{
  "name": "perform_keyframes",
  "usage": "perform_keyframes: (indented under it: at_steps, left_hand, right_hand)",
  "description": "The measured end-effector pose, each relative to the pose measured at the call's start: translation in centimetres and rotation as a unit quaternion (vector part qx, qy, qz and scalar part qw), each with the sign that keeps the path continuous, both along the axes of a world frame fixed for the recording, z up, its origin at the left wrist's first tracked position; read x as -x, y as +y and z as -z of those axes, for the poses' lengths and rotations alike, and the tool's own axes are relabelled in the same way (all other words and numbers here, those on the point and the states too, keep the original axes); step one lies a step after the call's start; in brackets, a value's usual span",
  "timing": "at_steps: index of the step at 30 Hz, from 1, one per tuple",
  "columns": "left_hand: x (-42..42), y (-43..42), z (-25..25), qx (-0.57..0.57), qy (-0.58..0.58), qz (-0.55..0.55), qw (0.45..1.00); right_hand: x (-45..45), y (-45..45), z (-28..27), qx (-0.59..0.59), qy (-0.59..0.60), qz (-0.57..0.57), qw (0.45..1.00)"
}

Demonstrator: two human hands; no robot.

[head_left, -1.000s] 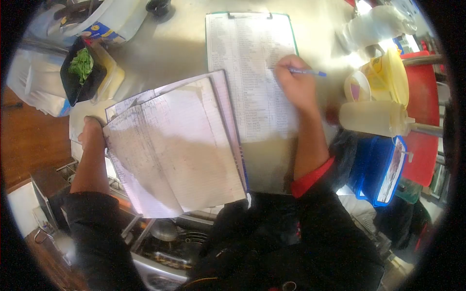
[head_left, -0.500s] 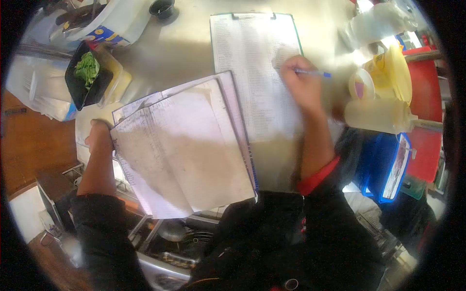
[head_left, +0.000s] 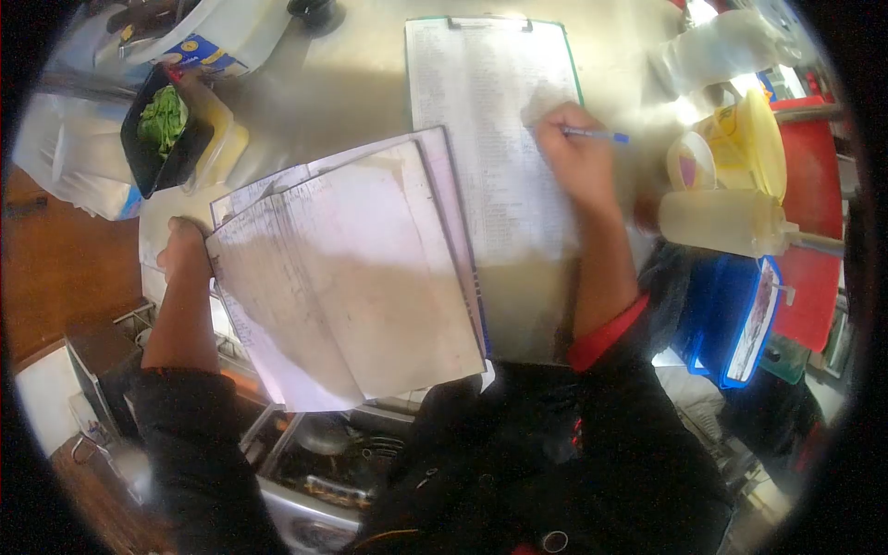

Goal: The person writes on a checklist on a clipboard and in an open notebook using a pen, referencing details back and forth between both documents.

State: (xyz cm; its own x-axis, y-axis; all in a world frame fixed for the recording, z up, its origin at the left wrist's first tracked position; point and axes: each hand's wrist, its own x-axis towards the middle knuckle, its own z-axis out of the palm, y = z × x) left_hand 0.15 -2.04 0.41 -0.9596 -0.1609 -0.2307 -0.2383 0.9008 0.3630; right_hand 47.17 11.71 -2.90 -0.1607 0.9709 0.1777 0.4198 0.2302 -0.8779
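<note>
Closed round a blue pen point(head_left: 597, 136), my right hand point(head_left: 575, 157) rests on the printed sheet point(head_left: 490, 157) of a green-edged clipboard point(head_left: 409, 79). An open notebook point(head_left: 342, 277) with worn, written pages lies to the left and overlaps the sheet's lower left part. My left hand point(head_left: 183, 248) is beside the notebook's left edge, at the counter's edge. Its fingers are curled, and what they hold, if anything, is hidden.
A black container of green leaves point(head_left: 163, 125) stands at the left, near a white tub point(head_left: 227, 37) and a small black cup point(head_left: 316, 11). At the right are a squeeze bottle point(head_left: 721, 222), a yellow tub point(head_left: 754, 143), a blue folder point(head_left: 726, 319) and a red board point(head_left: 805, 222).
The whole view has shifted slightly. The pen stays in my right hand on the sheet, and my left hand remains by the notebook.
</note>
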Motion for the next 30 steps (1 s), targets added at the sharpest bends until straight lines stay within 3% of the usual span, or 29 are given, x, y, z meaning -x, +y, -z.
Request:
perform_keyframes:
  at_steps: [10,13,15,20,22,30]
  left_hand:
    - [0.8,0.1,0.7,0.015,0.011,0.002,1.000]
    - [1.7,-0.5,1.2,0.039,0.021,0.007,0.999]
    - [1.5,-0.6,0.8,0.053,0.026,-0.005,0.998]
    - [0.6,-0.1,0.0,0.051,0.020,-0.038,0.998]
    - [0.3,0.0,-0.1,0.052,0.019,-0.044,0.998]
    - [0.0,0.4,-0.4,0.051,0.010,-0.040,0.998]
  right_hand:
    - [0.3,0.2,0.2,-0.032,-0.030,0.012,0.999]
    - [0.2,0.4,1.0,0.039,-0.046,0.070,0.996]
    - [0.7,0.2,0.9,0.031,0.009,0.039,0.999]
    - [-0.5,0.7,1.0,-0.018,-0.096,0.026,0.995]
    - [0.0,0.6,1.4,-0.029,-0.025,0.019,0.999]
    - [-0.5,0.4,0.5,-0.013,-0.101,0.022,0.995]
